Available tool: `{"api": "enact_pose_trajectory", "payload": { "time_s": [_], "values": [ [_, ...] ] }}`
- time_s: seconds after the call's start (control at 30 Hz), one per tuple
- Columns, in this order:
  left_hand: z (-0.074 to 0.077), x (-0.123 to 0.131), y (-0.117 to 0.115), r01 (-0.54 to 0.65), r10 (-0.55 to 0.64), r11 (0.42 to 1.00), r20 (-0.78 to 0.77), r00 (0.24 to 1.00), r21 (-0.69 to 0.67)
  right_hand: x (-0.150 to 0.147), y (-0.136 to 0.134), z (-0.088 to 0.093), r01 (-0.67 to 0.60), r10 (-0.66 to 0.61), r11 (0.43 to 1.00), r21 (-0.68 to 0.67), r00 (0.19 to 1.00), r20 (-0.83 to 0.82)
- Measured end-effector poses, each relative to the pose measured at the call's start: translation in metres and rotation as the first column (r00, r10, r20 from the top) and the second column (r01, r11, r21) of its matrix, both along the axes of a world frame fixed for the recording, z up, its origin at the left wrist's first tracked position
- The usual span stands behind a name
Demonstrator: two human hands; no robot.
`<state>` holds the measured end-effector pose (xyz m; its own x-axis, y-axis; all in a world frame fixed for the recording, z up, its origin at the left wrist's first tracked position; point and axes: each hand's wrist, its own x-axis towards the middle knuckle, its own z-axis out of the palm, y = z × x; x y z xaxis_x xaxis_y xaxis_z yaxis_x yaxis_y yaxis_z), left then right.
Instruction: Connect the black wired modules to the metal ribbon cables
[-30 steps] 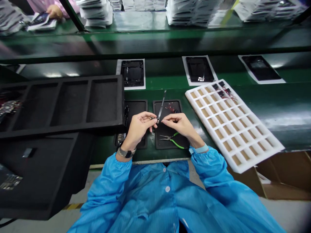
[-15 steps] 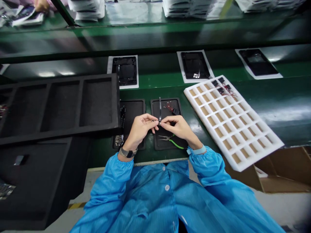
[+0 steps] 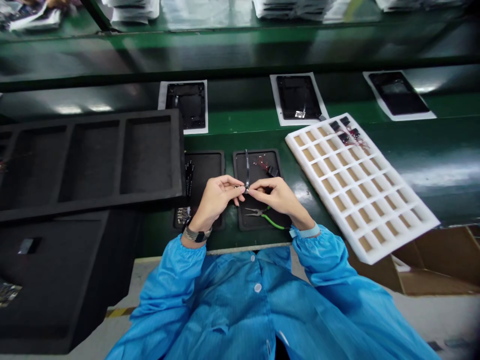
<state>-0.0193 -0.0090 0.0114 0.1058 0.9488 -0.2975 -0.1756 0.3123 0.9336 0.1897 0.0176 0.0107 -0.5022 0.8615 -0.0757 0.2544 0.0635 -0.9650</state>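
My left hand and my right hand meet fingertip to fingertip over a shallow black tray. Both pinch at the lower end of a dark flat ribbon cable, which stands up away from me. A small part at that end is mostly covered by my fingers. Below my right hand, pliers with green handles lie in the tray. Just beyond that hand is a black component with thin red wires.
A second black tray holds black strips and small boards. Large black compartment trays stand left; a white foam grid with several wired parts lies right. Behind are device shells and a dark panel on white sheets.
The two left device shells on white sheets have shifted slightly left, and the camera view has moved a little. My hands keep the same pinching pose at the cable end.
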Motion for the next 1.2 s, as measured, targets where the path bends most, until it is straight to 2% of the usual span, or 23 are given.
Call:
{"api": "enact_pose_trajectory", "payload": {
  "time_s": [0.37, 0.63, 0.8, 0.97, 1.2],
  "values": [
    [-0.0041, 0.0014, -0.0017, -0.02, 0.02, 1.0, -0.036, 0.999, -0.009, -0.0012, -0.0009, -0.0056, 0.007, -0.007, 1.0, 0.007, 1.0, 0.03],
    [0.0021, 0.0005, 0.0002, -0.004, 0.004, 1.0, 0.023, 1.0, -0.031, 0.0007, -0.0018, -0.004, 0.009, -0.009, 1.0, -0.019, 1.0, 0.006],
    [-0.0012, 0.0003, 0.0001, 0.001, -0.001, 1.0, -0.011, 1.0, -0.02, 0.0003, -0.0021, -0.0053, -0.008, 0.008, 1.0, -0.019, 1.0, 0.012],
    [-0.0003, -0.001, 0.0015, 0.046, -0.047, 0.998, -0.055, 0.997, -0.031, 0.0016, -0.0011, -0.0064, -0.031, 0.031, 0.999, -0.017, 0.999, 0.044],
    [0.001, -0.0035, 0.0034, 0.065, -0.066, 0.997, -0.02, 0.998, -0.044, 0.0036, -0.0002, -0.007, -0.047, 0.048, 0.998, -0.029, 0.998, 0.035]
  ]
}}
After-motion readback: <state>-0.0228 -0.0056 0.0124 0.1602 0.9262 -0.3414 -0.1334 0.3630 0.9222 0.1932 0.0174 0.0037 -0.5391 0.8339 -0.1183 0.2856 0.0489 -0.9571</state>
